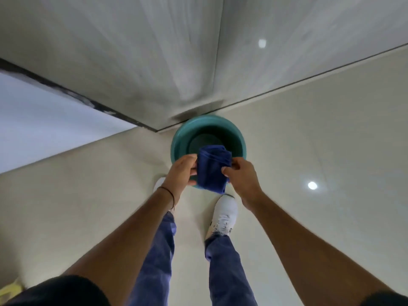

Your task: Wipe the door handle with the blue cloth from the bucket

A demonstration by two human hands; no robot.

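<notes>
A folded dark blue cloth [212, 168] hangs between both hands, just above the near rim of a teal bucket [183, 138] that stands on the floor against the base of a pale wall. My left hand [180, 173] grips the cloth's left edge. My right hand [241, 176] pinches its right edge. The bucket's inside looks dark. No door handle shows in this view.
Pale glossy floor tiles [309, 140] spread around, with ceiling lights reflected in them. A grey-white wall or door panel [154, 51] rises straight ahead, with a dark strip along its base at left. My white shoe [223, 214] stands just behind the bucket.
</notes>
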